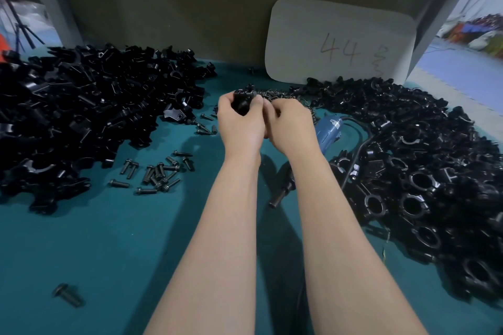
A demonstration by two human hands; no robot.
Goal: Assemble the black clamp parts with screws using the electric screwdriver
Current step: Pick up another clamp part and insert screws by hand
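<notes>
Though half-hidden, clamp part inside left grip.

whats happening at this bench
A person's left hand grips a black clamp part above the table, and the right hand works at it; what it pinches is hidden. The blue screwdriver lies untouched beside the right wrist. Loose screws and piles of parts lie around.

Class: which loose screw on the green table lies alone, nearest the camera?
The screw at bottom left, beside the left forearm. The other screws lie clustered farther up, by the left pile of clamp parts.
</notes>
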